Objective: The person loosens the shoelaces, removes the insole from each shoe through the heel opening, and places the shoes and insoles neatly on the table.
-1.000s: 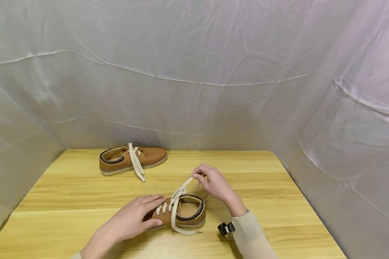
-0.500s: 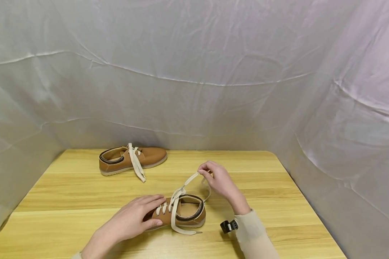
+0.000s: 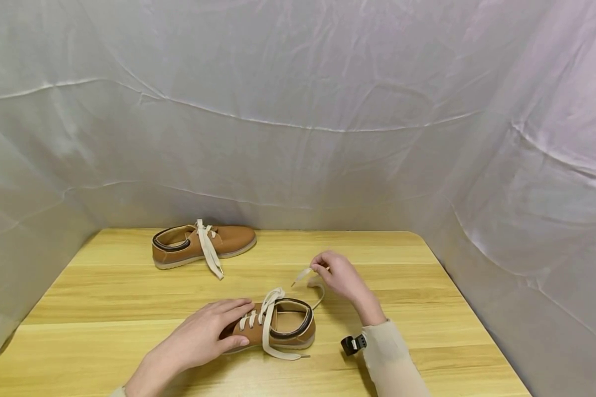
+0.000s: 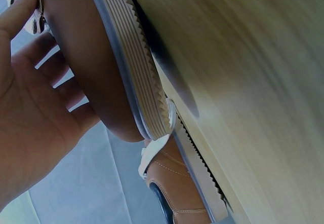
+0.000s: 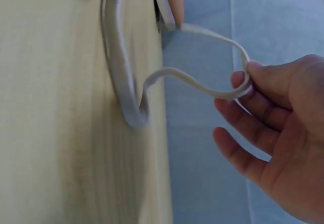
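Note:
A brown lace-up shoe (image 3: 252, 333) stands on the table, its toe to the left. My left hand (image 3: 193, 336) grips its front part, thumb on the near side and fingers over the far side; the left wrist view shows the palm beside the brown toe (image 4: 83, 51). Beyond the heel, my right hand (image 3: 345, 279) pinches a cream shoelace (image 3: 303, 274) near its tip, between thumb and index finger. In the right wrist view this lace (image 5: 202, 88) hangs in a loose bend towards the table. The shoe's other lace end (image 3: 280, 354) lies on the near side.
A matching brown shoe (image 3: 235, 238) stands at the back left, toe to the right, its lace draping onto the wooden table (image 3: 129, 303). Grey fabric (image 3: 278, 165) hangs behind and at both sides. A black device (image 3: 352, 345) sits at my right wrist.
My right hand has moved slightly right, pulling the lace end free of the lacing; its tip now dangles apart from the shoe's knot. The left hand and both shoes have stayed put.

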A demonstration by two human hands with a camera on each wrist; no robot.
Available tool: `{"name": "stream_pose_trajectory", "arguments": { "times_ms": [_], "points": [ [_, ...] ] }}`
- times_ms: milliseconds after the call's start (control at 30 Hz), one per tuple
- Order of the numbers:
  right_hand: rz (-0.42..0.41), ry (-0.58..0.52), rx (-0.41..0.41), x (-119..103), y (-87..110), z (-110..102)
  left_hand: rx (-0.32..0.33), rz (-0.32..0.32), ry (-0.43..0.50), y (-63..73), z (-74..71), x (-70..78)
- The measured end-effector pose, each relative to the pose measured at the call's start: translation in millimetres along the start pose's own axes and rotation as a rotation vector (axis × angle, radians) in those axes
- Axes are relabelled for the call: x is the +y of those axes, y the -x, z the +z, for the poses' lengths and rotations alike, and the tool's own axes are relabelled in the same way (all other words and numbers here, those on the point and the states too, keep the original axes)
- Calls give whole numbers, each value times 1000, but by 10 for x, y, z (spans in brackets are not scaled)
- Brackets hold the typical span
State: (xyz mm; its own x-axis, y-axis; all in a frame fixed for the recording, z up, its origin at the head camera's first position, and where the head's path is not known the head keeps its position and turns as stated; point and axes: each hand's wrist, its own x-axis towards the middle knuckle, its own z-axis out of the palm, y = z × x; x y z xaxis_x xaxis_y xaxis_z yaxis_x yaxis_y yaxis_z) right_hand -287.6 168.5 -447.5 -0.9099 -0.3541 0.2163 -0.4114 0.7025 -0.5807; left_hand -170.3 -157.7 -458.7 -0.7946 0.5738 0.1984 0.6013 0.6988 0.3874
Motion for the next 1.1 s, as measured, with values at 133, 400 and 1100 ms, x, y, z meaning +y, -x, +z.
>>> {"name": "stream_pose_trajectory", "arguments": {
  "times_ms": [133, 400, 1100],
  "points": [
    [29, -3, -93, 55, 0, 53, -2, 5, -3, -1, -13, 3],
    [34, 5, -220, 115, 20, 127, -6, 5, -7, -1, -19, -1],
    [-200, -135, -394, -245, 79, 12, -8, -2, -8, -7, 15, -3]
  ]
}}
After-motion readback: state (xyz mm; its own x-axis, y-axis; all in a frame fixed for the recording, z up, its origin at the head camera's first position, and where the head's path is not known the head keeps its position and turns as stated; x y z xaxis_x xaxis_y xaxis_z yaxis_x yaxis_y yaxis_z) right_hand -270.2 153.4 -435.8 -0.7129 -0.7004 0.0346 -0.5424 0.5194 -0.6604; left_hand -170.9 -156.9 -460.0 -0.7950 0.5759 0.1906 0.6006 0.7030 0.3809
